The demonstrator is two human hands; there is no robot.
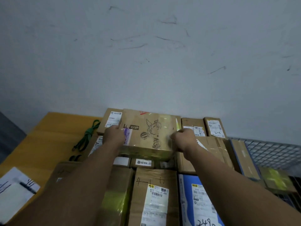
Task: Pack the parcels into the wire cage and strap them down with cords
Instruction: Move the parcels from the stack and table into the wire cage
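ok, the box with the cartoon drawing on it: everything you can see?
Flat brown cardboard box, glossy tape glinting yellowish. On top: black line drawing of a winged figure with a striped ball, purple-white label at left, red sticker at the far edge. It lies over other parcels near the wall. Left hand grips its left edge, right hand its right edge.

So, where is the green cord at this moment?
In the head view the green cord lies on the left, on the yellow surface, beside the stacked parcels and just left of the left hand.
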